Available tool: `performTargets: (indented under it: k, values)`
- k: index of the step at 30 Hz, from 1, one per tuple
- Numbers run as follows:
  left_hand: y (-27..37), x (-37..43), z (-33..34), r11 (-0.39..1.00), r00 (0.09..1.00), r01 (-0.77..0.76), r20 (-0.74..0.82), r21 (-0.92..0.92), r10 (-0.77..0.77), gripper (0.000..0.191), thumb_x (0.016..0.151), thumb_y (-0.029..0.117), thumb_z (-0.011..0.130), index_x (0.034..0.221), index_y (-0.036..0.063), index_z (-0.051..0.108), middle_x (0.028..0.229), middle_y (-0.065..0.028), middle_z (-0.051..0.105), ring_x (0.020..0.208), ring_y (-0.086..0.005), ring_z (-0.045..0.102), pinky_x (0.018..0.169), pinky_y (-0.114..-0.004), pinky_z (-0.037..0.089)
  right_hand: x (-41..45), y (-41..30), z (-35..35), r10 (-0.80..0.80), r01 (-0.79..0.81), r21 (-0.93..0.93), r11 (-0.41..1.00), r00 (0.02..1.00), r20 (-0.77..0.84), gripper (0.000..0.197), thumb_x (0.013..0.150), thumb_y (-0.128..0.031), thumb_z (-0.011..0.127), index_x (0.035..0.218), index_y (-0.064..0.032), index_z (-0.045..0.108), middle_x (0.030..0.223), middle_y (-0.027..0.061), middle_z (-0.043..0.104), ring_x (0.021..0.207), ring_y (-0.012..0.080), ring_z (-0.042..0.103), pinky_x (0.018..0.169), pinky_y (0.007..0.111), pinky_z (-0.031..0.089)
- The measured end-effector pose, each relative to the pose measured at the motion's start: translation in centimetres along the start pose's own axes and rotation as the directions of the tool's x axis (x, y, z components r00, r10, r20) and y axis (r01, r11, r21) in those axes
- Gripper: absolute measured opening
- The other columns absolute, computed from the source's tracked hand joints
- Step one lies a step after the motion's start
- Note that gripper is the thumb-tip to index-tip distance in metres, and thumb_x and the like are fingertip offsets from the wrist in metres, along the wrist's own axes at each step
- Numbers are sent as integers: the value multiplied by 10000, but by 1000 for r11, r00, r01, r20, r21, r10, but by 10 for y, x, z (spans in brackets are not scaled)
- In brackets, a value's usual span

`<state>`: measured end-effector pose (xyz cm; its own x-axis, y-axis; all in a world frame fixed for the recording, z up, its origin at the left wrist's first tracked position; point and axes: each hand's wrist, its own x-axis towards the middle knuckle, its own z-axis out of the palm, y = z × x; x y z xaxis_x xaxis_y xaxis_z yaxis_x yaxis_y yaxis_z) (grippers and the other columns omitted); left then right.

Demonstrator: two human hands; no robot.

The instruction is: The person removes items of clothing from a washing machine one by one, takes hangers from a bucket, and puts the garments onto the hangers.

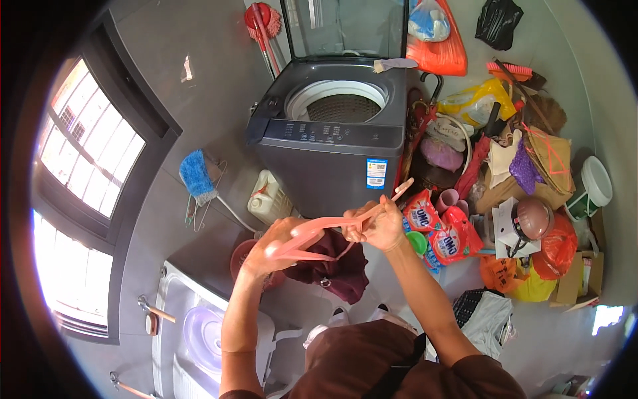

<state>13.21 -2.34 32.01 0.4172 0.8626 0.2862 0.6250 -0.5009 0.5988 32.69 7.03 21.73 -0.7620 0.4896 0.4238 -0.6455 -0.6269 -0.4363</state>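
Note:
A pink plastic clothes hanger point(319, 223) is in my right hand point(376, 224), gripped near the neck with its hook pointing up and right. The hanger's wide end crosses over the back of my left hand point(279, 244). Below that hand hangs a maroon garment point(336, 269) with a small shiny ring or fastener on it. My left fingers, largely hidden behind the hanger, appear closed on the garment's top. Behind the garment, a reddish basin or bucket point(244, 257) shows in part.
Ahead stands a dark top-loading washing machine point(329, 169), lid raised. A cream jerrycan point(269, 197) stands at its left. To the right are OMO detergent bags point(451, 237), a helmet point(534, 218) and piled household goods. A white sink point(167, 299) holds a translucent basin point(202, 331) at left.

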Motion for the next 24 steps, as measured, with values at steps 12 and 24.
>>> performTargets:
  k: [12,24]
  values:
    - [4,7,5,881,901,420,218,-216,-376,239,855,179,510,942,-27,595,719,-147,596,651,-178,536,636,-299,437,-4,23,30,-148,174,-180,968,978,147,671,828,-536,373,794,78,642,568,155,528,491,210,468,513,300,353]
    - [3,-12,-31,800,771,584,404,-139,-493,212,859,185,507,840,-7,597,558,-137,546,533,-112,531,509,-282,407,-71,44,-68,12,-153,-389,908,940,-342,344,870,-290,523,938,41,590,871,156,619,843,235,591,745,317,467]
